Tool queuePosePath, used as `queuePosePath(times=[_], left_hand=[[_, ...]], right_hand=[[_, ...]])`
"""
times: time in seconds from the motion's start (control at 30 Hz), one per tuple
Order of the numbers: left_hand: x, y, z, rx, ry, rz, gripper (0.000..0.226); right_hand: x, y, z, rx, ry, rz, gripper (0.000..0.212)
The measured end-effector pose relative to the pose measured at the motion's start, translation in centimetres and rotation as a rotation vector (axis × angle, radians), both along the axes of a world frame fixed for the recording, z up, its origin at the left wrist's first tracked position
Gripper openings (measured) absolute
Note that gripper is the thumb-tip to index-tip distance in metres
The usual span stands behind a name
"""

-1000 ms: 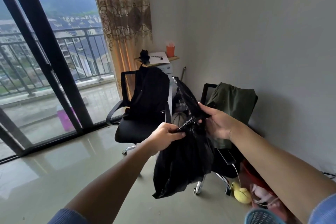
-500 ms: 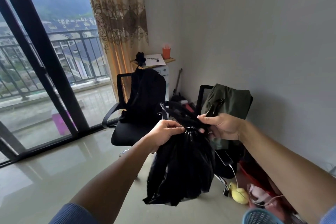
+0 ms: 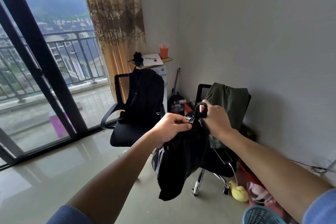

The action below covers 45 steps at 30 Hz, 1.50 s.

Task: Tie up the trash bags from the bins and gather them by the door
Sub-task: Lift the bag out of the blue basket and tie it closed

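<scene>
Since half a second ago the loose tail of the trash bag [image 3: 183,158] has gone from splayed out to wound into a loop over the right hand [image 3: 215,120], so the knot looks mid-tie, not cinched yet. Left hand [image 3: 170,130] is clenched on the gathered neck, right hand fisted around the loop just above it; the bag hangs in mid-air between the forearms, in front of the office chair [image 3: 131,114]. The plastic is too dark to tell whether the tail has passed through.

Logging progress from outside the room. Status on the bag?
Left hand pinching trash bag neck. Right hand looping the twisted top; knot not finished. Bag held off the floor, nothing in the way.
</scene>
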State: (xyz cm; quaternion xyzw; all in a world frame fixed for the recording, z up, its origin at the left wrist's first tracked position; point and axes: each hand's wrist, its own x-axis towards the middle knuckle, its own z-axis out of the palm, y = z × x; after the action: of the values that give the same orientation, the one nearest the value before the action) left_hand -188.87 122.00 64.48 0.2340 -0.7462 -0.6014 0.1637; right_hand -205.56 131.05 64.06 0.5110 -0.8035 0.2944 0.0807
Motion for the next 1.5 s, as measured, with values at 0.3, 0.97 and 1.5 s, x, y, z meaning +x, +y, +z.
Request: queuePosePath(times=[0.3,0.97,1.5], left_hand=[[1.8,-1.7,-0.1,0.087,0.118,0.218,0.015],[1.1,-3.2,1.4,-0.276,-0.004,0.249,0.015],[3.4,-5.3,-1.2,-0.379,-0.153,0.329,0.014]], right_hand=[[0.1,-0.8,-0.1,-0.354,-0.483,0.196,0.033],[-0.1,0.4,0.7,-0.273,-0.718,0.264,0.023],[-2.2,2.4,1.7,-0.258,-0.994,0.061,0.011]])
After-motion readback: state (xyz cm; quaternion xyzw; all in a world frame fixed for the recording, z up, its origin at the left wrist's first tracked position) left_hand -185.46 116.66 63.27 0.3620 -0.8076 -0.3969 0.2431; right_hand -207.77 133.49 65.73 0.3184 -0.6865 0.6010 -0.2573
